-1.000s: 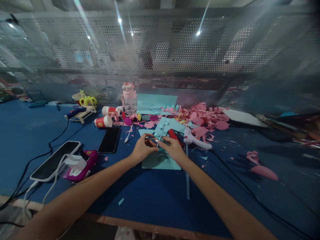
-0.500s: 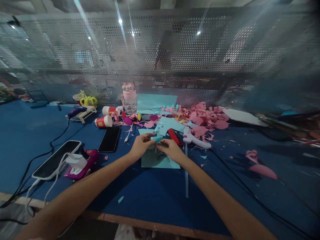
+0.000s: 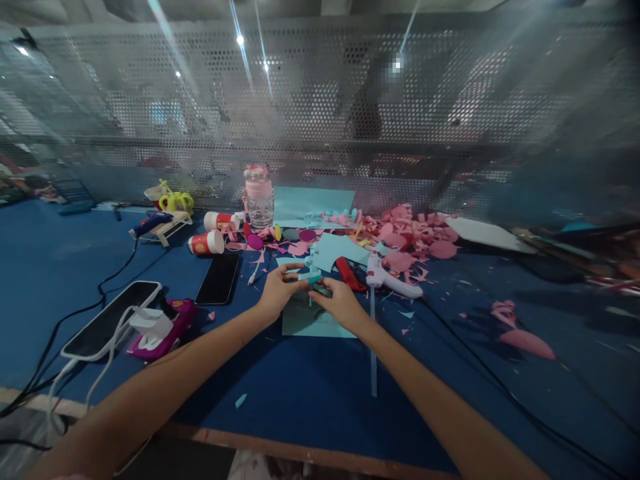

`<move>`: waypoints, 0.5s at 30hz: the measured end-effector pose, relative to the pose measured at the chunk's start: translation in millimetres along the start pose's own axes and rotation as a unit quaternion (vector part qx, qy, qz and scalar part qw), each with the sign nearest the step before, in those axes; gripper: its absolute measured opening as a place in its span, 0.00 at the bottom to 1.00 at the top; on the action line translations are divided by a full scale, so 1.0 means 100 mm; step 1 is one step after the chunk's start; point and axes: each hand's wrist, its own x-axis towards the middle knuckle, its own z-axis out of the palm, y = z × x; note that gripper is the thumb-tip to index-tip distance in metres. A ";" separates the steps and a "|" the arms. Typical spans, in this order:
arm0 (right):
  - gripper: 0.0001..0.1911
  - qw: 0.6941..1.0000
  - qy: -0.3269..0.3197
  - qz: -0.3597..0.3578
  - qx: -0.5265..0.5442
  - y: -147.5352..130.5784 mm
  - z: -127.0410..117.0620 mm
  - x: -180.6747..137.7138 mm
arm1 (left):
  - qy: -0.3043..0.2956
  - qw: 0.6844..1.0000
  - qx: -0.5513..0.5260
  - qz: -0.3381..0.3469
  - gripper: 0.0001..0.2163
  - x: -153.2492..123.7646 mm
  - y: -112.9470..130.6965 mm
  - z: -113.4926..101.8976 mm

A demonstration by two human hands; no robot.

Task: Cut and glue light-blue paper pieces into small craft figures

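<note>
Left hand (image 3: 277,293) pinching small turquoise foam-like strip (image 3: 313,279), 12 o'clock from wearer; right hand (image 3: 343,305) close at it, grip unclear; looks part-worked, not finished; steps left can't tell

Over a flat light-blue sheet (image 3: 295,325) on the blue tabletop (image 3: 300,393), a small teal piece (image 3: 314,279) is between the bare left hand (image 3: 277,291) and bare right hand (image 3: 343,305). A black rectangular phone (image 3: 219,280) lies left; a white pistol-shaped glue gun (image 3: 395,284), right, before pink flat scraps (image 3: 443,250). Farther back, a clear pink-topped bottle (image 3: 259,200) stands right of two red-and-white cups (image 3: 207,243).
</note>
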 end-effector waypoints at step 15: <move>0.50 0.990 0.132 0.042 -0.012 -0.12 -0.15 -0.05 | -0.122 0.990 0.006 -0.078 0.23 0.01 -0.06 0.00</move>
